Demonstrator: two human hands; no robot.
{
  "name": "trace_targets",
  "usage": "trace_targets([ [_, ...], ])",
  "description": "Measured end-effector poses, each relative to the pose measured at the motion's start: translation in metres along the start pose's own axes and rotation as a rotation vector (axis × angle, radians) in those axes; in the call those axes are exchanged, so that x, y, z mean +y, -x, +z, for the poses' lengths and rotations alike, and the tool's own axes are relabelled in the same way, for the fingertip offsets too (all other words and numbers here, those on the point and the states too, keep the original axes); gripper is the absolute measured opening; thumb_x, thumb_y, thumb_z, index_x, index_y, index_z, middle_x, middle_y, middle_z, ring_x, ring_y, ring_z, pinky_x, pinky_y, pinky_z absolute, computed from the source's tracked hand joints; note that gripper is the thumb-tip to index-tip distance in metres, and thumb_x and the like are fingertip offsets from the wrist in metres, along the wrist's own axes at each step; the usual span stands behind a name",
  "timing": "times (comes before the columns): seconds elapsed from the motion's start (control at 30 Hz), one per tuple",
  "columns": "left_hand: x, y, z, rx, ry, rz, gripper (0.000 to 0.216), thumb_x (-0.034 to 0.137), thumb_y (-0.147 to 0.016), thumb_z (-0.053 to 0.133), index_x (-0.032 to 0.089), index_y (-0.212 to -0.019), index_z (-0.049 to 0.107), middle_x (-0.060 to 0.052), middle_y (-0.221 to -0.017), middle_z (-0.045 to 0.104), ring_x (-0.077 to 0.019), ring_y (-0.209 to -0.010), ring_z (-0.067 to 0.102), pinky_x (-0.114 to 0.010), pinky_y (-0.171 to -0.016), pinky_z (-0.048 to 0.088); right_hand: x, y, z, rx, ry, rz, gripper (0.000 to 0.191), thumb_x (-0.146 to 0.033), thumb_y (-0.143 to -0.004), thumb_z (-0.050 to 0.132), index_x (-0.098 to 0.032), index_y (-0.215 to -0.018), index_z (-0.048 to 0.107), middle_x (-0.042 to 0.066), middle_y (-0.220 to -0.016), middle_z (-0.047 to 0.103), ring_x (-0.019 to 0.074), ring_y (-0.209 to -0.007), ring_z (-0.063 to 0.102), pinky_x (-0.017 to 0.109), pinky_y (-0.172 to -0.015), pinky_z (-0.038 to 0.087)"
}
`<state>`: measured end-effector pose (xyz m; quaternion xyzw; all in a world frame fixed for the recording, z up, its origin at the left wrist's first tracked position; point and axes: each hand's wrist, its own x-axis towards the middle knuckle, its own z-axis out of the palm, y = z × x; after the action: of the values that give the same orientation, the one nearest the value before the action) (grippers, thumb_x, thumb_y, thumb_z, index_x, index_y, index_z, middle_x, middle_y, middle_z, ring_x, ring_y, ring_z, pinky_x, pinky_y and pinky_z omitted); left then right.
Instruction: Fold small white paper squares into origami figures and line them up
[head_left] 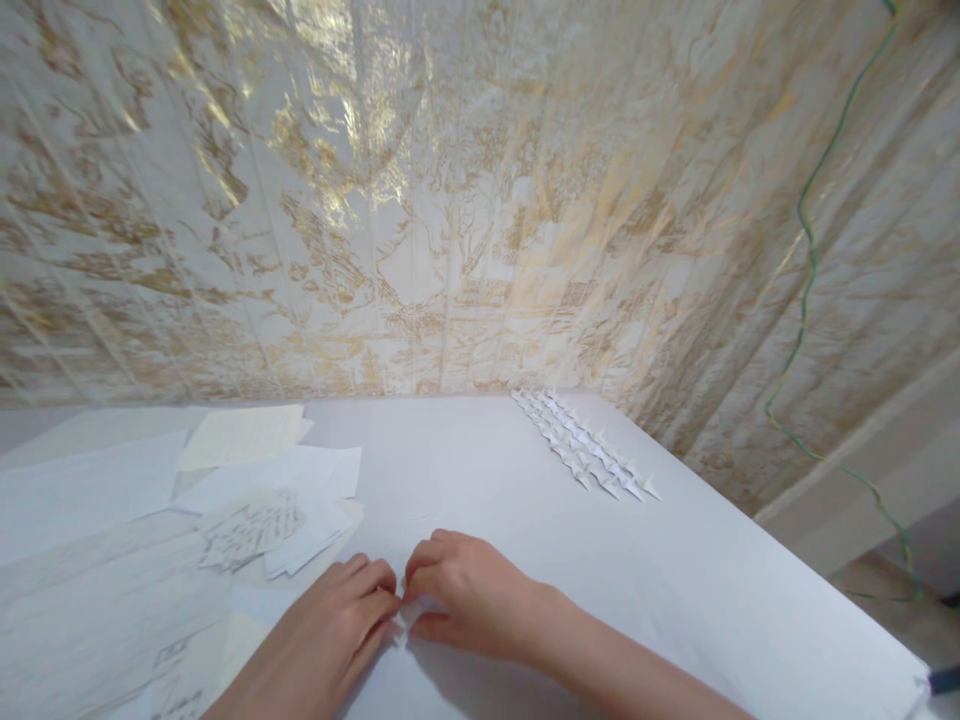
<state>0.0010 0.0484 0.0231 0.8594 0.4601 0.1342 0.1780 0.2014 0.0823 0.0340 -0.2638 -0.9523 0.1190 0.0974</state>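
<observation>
Paper, a small folded piece [407, 617], lay on the bench [465, 460], pinched between your left hand [330, 630] and right hand [469, 595]; both sets of fingers were closed on it, seemingly mid-crease; the next fold called for edges held aligned.

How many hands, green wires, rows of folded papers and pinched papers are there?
Hands: 2, the left hand and the right hand
Pinched papers: 1, the small paper between both hands
Green wires: 1, the green wire
Rows: 1, the row of folded papers
Total: 5
</observation>
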Motion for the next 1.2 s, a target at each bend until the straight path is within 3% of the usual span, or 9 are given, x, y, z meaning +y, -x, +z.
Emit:
trace_targets([
  [0.13,-0.001,0.001,0.010,0.063,-0.074,0.002,0.029,0.010,-0.088,0.052,0.024,-0.082,0.076,-0.005,-0.092,0.077,-0.0247,-0.088,0.068,-0.036,-0.084,0.052,-0.006,-0.003,0.012,0.033,0.119,0.028,0.013,-0.029,-0.086,0.075,-0.016,-0.085,0.072,0.006,-0.088,0.073,0.0207,-0.080,0.061,0.030,-0.076,0.046],
  [0.37,-0.005,0.003,0.028,0.257,0.010,0.043,0.020,0.015,-0.090,0.048,0.022,-0.083,0.065,-0.005,-0.089,0.071,-0.0248,-0.087,0.064,-0.038,-0.081,0.052,-0.006,0.000,0.027,0.183,0.050,0.158,0.007,-0.014,-0.089,0.063,-0.016,-0.085,0.068,0.006,-0.086,0.070,0.0197,-0.081,0.059,0.028,-0.076,0.045],
  [0.5,-0.003,-0.002,0.028,0.254,0.032,0.017,0.017,0.013,-0.084,0.048,0.022,-0.076,0.058,-0.003,-0.080,0.065,-0.0229,-0.078,0.061,-0.036,-0.074,0.050,0.009,0.007,0.016,0.135,-0.121,0.075,0.012,-0.007,-0.085,0.065,-0.018,-0.085,0.071,0.005,-0.093,0.071,0.0182,-0.086,0.060,0.028,-0.084,0.044],
  [0.6,-0.003,-0.009,0.027,0.245,0.047,0.007,0.016,0.013,-0.083,0.048,0.022,-0.074,0.058,-0.002,-0.078,0.064,-0.0224,-0.077,0.060,-0.036,-0.072,0.049,0.021,0.011,0.010,0.145,-0.221,0.118,0.022,0.000,-0.082,0.066,-0.019,-0.088,0.073,0.004,-0.094,0.070,0.0179,-0.092,0.060,0.029,-0.088,0.043],
  [0.7,-0.003,-0.013,0.029,0.253,0.060,-0.011,0.017,0.017,-0.086,0.047,0.023,-0.074,0.058,-0.002,-0.078,0.064,-0.0232,-0.078,0.060,-0.037,-0.074,0.048,0.026,0.011,0.014,0.173,-0.325,0.160,0.014,-0.005,-0.081,0.075,-0.019,-0.083,0.073,0.002,-0.090,0.068,0.0168,-0.092,0.060,0.028,-0.088,0.042],
  [1.0,-0.005,-0.011,0.038,0.299,0.106,-0.133,0.015,0.024,-0.087,0.046,0.025,-0.074,0.053,0.001,-0.074,0.059,-0.0199,-0.070,0.059,-0.032,-0.069,0.046,0.024,0.005,0.027,0.272,-0.462,0.214,0.011,-0.014,-0.081,0.080,-0.019,-0.075,0.072,-0.001,-0.082,0.071,0.0155,-0.087,0.061,0.029,-0.086,0.039],
  [1.2,-0.003,-0.010,0.032,0.235,0.194,-0.208,0.018,0.028,-0.088,0.043,0.025,-0.074,0.054,0.001,-0.072,0.059,-0.0198,-0.067,0.060,-0.031,-0.067,0.042,0.015,0.002,0.023,0.266,-0.467,0.308,0.011,-0.017,-0.081,0.081,-0.019,-0.075,0.073,-0.001,-0.082,0.069,0.0153,-0.085,0.059,0.030,-0.089,0.037],
])
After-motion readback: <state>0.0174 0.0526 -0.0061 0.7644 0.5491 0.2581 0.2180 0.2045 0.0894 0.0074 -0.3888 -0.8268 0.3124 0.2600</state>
